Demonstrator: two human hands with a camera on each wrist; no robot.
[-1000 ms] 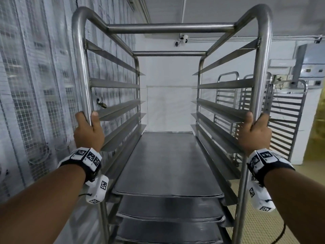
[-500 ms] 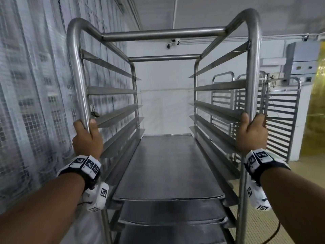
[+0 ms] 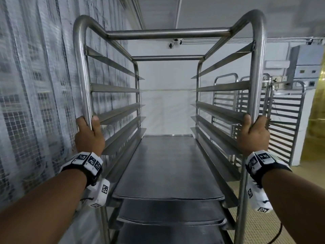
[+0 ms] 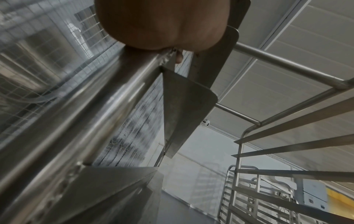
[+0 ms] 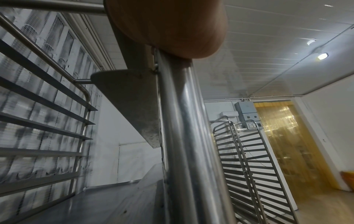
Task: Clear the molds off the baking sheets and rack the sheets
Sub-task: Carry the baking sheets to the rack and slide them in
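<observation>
Tall steel rack (image 3: pixel 168 34) between both hands, its near posts gripped at mid-height: left hand (image 3: pixel 88 136) wrapped round the left post, right hand (image 3: pixel 253 134) wrapped round the right post, thumbs up along the tubes. Three baking sheets (image 3: pixel 163 166) stacked on the runners between and below the hands, topmost just below wrist level. More racks (image 3: pixel 281 117) beyond the right hand, beside a yellow strip curtain (image 5: pixel 283 136).

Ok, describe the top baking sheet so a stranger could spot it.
Find the steel rack that both hands grip by its front posts. Three dark sheets sit stacked in its lower runners. The top baking sheet is the highest, fully visible, with only bare runners above.
</observation>
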